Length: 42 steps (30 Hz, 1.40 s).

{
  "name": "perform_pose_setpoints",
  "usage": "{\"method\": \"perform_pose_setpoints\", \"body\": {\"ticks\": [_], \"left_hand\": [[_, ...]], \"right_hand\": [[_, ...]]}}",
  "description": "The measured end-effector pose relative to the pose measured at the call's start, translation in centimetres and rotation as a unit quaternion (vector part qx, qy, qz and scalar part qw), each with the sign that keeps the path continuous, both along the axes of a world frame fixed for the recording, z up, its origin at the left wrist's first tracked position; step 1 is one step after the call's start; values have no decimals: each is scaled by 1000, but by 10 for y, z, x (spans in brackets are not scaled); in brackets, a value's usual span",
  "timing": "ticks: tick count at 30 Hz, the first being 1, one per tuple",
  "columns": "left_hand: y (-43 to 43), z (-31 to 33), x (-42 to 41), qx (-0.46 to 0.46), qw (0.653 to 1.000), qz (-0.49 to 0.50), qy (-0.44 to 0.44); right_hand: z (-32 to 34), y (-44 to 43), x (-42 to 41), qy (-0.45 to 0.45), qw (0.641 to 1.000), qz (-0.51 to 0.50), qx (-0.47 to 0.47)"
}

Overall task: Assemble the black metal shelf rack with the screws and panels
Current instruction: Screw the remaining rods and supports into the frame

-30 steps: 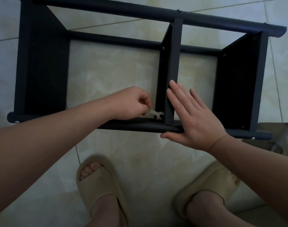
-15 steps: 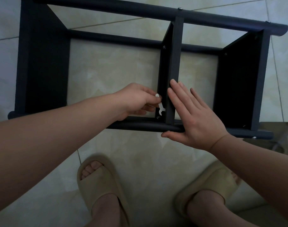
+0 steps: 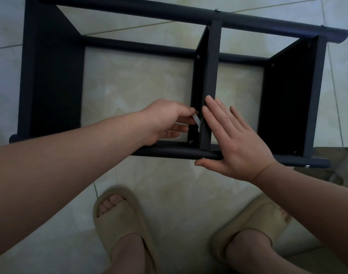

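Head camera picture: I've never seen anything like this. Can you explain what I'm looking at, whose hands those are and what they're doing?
There is no machine here. The picture comes from a camera worn on a person's head, looking down, so the two arms reaching in are that person's own. On the tiled floor sits a black metal rack, partly built. The left hand pinches a small flat wrench beside the rack's middle panel, close to a screw at the panel's near corner. The right hand lies flat and open against that panel's edge, seemingly steadying it. At the bottom are the person's feet in beige slippers.
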<state>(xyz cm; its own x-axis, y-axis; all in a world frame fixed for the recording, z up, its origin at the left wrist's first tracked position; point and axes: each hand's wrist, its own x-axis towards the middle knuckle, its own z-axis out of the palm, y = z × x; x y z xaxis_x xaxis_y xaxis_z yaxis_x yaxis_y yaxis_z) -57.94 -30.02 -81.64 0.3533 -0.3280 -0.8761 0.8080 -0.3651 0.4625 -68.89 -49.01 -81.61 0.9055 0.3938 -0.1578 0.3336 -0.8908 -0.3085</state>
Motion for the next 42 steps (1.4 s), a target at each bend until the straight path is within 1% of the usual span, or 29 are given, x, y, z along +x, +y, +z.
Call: {"method": "perform_pose_setpoints", "body": {"ticks": [9, 17, 28, 35, 42], "left_hand": [[1, -1, -1, -7, 1000, -4, -6], [3, -1, -3, 6, 999, -39, -34], [1, 2, -1, -17, 999, -39, -9], [-1, 6, -4, -19, 998, -64, 10], [2, 5, -1, -23, 993, -112, -9]], "right_hand": [[0, 0, 0, -3, 1000, -1, 4], [-1, 0, 0, -4, 1000, 0, 0], [-2, -1, -1, -11, 1000, -1, 5], [-2, -1, -1, -7, 1000, 1, 2], [-2, -1, -1, -9, 1000, 1, 3]]}}
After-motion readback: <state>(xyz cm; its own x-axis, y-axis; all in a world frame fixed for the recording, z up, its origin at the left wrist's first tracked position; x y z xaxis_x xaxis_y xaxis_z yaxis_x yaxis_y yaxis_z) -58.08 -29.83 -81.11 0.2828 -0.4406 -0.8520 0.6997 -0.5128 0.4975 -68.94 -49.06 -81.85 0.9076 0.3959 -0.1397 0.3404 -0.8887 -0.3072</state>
